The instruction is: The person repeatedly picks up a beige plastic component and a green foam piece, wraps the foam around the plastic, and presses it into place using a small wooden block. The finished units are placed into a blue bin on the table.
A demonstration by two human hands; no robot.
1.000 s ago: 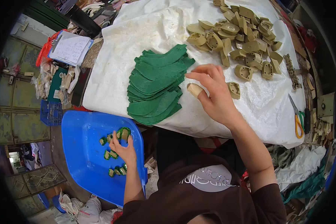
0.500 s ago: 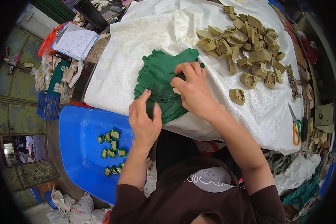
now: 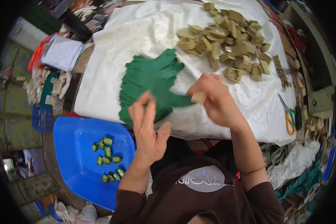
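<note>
On the white sheet [image 3: 100,63] lies a fanned pile of thin green strips [image 3: 145,74], perhaps leather or cloth. My right hand [image 3: 219,102] is closed, pinching a small beige piece [image 3: 198,98] and apparently the end of one green strip [image 3: 181,100], which stretches back to the pile. Over the pile's near edge is my left hand [image 3: 148,136], thumb and fingers apart, holding nothing; its fingertips are blurred, so contact with the strips cannot be made out. Several hollow khaki blocks [image 3: 233,33] with holes are heaped beyond my right hand.
A blue tub [image 3: 69,149] at the left holds several beige blocks with green edges [image 3: 107,151]. Scissors with orange handles [image 3: 289,123] lie at the table's right side. A clipboard with paper [image 3: 61,52] is at the far left, above a blue basket [image 3: 42,118].
My right hand has moved right and toward me, off the pile, drawing a green strip out with the beige piece. My left hand's fingers have lifted and shifted slightly. The whole view has shifted a little.
</note>
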